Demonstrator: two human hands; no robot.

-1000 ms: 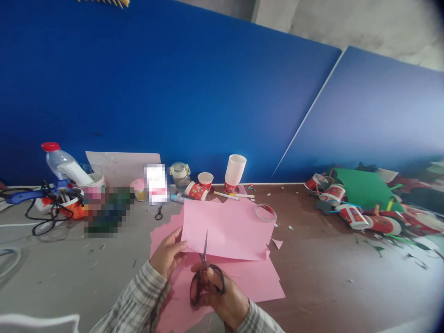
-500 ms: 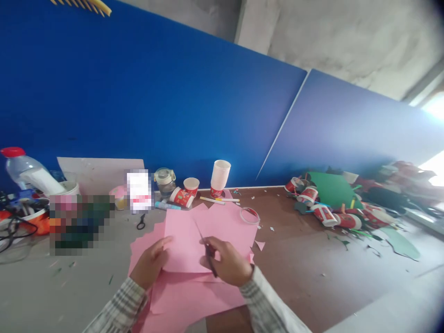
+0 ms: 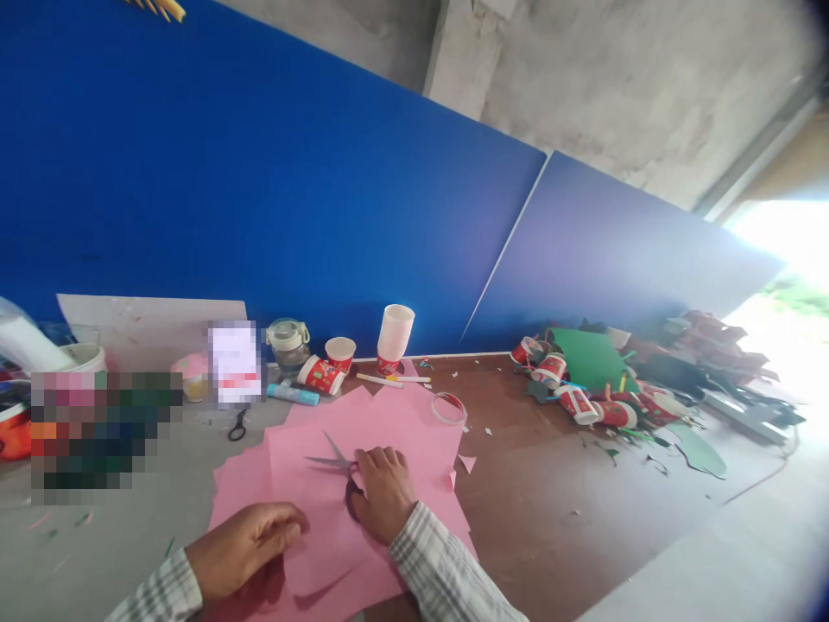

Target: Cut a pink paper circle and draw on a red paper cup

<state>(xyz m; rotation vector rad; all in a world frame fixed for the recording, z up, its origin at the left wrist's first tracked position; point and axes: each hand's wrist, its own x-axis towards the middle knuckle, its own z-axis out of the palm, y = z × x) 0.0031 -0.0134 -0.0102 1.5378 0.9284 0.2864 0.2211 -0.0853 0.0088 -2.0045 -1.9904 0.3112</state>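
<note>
My right hand (image 3: 387,494) is wrapped around the dark handles of a pair of scissors (image 3: 332,461). Their two blades are spread and point left, low over a sheet of pink paper (image 3: 314,510). Beside that sheet's left edge is my left hand (image 3: 249,546), its fingers loosely bent and the thumb slightly apart from them. I see nothing held in it, though its lower fingers are partly hidden. More pink sheets (image 3: 239,484) lie stacked unevenly under the top one, whose near edge curls up a little.
A roll of clear tape (image 3: 448,408) rests on the paper's far right corner. Behind stand stacked paper cups (image 3: 395,337), a lidded jar (image 3: 288,345) and a glue stick (image 3: 293,394). Small scissors (image 3: 237,425) lie left. Decorated red cups (image 3: 576,403) and green paper (image 3: 586,358) are heaped right.
The scissors have swung to point left with blades spread, and my right hand has turned palm down over the paper. My left hand has moved left and toward me. The view has shifted right.
</note>
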